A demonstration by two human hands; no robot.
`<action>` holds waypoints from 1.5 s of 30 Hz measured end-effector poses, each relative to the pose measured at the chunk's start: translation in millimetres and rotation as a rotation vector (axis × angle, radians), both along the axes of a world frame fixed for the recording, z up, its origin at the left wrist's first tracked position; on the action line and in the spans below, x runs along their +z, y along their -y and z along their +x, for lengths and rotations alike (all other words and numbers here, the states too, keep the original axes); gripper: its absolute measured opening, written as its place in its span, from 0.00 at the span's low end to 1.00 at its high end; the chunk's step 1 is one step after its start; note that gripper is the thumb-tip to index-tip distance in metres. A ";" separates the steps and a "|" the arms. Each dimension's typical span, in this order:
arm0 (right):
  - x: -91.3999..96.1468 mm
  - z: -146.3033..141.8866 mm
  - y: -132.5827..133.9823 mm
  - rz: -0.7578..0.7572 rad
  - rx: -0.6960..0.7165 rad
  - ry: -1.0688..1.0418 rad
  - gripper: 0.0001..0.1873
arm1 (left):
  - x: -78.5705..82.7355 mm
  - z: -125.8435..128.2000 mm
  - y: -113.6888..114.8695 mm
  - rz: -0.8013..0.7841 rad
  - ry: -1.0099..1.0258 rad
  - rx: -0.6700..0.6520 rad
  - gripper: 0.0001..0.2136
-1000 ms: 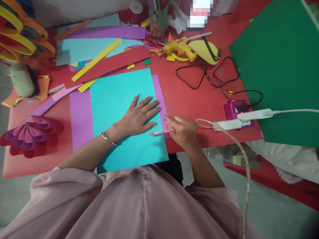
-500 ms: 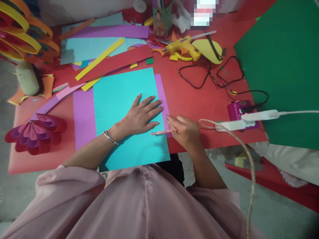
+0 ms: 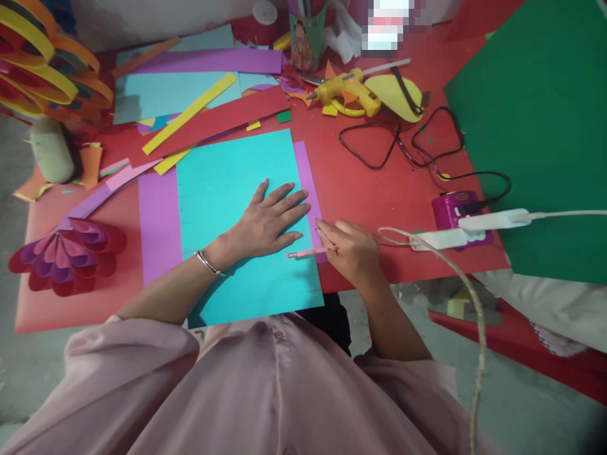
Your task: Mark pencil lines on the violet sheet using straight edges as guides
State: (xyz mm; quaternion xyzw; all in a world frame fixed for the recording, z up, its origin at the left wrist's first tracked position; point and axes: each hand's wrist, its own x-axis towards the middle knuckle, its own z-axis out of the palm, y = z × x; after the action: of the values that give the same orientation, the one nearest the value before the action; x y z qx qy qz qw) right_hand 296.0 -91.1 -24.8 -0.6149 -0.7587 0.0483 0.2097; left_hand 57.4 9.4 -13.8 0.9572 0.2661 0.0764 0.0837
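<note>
My left hand (image 3: 275, 218) lies flat with spread fingers on a turquoise sheet of paper (image 3: 232, 170). Beneath that sheet is a purple sheet (image 3: 160, 230), showing along both sides. My right hand (image 3: 351, 249) is closed around a pink pencil (image 3: 310, 253) at the sheet's right edge. The pencil's eraser end points left over the turquoise paper; its tip is hidden by my fingers. A silver bangle (image 3: 208, 262) circles my left wrist.
Behind the sheets lie paper strips (image 3: 227, 124) and a yellow glue gun (image 3: 348, 91) with a looping black cord. A paper flower (image 3: 66, 256) sits at left. Plugs and a purple power socket (image 3: 453, 212) are at right, beside a large green board (image 3: 545, 139).
Nearly nothing differs: both hands, the pencil and the sheets hold the same positions, with only a very slight shift of the whole view.
</note>
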 end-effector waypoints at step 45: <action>-0.2 -3.0 -0.8 0.140 -0.005 -0.005 0.16 | 1.1 0.3 3.5 0.066 -0.042 0.007 0.29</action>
State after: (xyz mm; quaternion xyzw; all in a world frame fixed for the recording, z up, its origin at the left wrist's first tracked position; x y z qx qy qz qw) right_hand 293.0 -90.3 -25.0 -0.6007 -0.7580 -0.0037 0.2540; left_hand 57.7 5.8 -12.7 0.9600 0.2685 0.0656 0.0461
